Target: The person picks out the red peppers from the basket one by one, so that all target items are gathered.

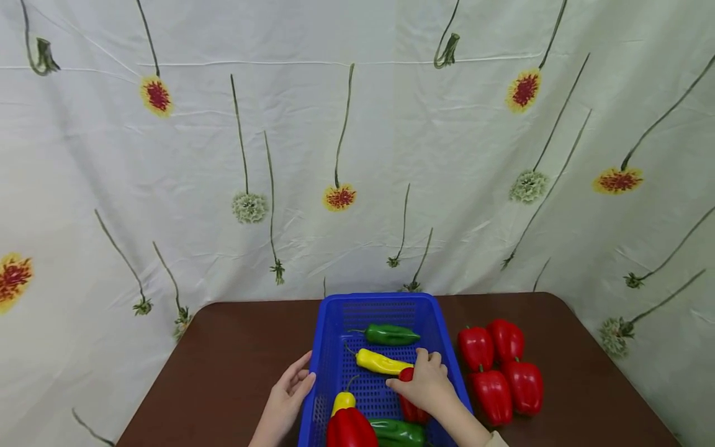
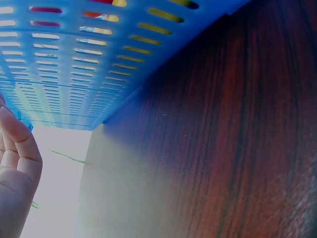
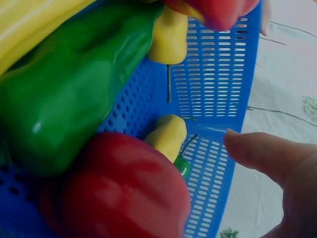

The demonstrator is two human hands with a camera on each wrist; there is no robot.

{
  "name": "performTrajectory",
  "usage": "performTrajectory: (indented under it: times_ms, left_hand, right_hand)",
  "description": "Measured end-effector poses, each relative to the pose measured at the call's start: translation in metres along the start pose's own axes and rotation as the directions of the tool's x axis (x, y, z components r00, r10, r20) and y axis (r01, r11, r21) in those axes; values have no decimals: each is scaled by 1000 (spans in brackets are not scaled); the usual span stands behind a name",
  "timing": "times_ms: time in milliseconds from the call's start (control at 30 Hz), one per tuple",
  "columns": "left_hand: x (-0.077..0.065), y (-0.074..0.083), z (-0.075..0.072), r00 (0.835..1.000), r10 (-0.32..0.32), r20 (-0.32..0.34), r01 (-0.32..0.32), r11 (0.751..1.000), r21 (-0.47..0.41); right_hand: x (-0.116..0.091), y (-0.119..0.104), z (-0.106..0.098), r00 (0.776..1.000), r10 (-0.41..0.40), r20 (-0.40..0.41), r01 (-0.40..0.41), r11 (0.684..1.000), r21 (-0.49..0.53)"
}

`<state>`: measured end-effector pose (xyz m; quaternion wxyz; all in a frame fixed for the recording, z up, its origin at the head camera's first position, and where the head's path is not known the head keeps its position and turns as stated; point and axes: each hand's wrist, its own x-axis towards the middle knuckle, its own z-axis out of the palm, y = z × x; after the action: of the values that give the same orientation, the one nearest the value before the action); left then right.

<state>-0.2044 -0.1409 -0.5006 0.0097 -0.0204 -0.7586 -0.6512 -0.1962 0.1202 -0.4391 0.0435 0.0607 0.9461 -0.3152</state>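
My left hand [image 1: 285,397] rests its fingertips on the left rim of a blue perforated plastic basket [image 1: 380,297]. Inside the basket, my right hand [image 1: 429,383] hovers over a red bell pepper [image 1: 412,411] near the right wall, partly covering it in the head view. The right wrist view shows my thumb [image 3: 262,151] stretched out, apart from that pepper. Beyond this hand lie a long yellow pepper [image 1: 382,361] and a green pepper [image 1: 391,335]. Nearer me are another yellow pepper [image 1: 343,402], a large red pepper [image 1: 352,429] and a green one [image 1: 398,433].
Several red bell peppers [image 1: 505,372] sit grouped on the dark brown table [image 1: 223,372], right of the basket. A white cloth [image 1: 357,143] with a flower print hangs behind the table's far edge.
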Motion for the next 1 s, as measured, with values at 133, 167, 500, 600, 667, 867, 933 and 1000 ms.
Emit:
performTrajectory:
  times_ms: [133,167,500,600,667,867,933,1000]
  left_hand:
    - [0,-1,0,1000,21,-4,-21,1000,-10]
    - [0,-1,0,1000,24,-6,-24,1000,-9]
    - [-1,-1,1,999,40,-6,-40,999,-18]
    - [-1,-1,1,999,40,-3,-40,999,-23]
    - [-1,-1,2,999,37,-2,-37,999,-25]
    - [-2,-1,2,999,34,-2,-34,999,-29]
    - [-2,-1,1,999,36,-2,-36,999,-30]
    - [-2,0,1,999,41,-3,-41,999,-28]
  right_hand:
    - [3,-3,4,998,41,39,-38,997,-60]
    - [3,-4,5,998,52,47,-48,996,-71]
    - [8,-3,12,994,98,45,-94,992,-78]
    - [8,-3,13,993,113,43,-110,992,-70]
    - [9,-3,13,993,115,40,-113,992,-49]
    - [8,-4,8,998,66,6,-66,997,46]
    - [6,-6,4,999,41,-6,-41,996,75]
    - [5,-8,-1,1000,15,-13,-14,994,104]
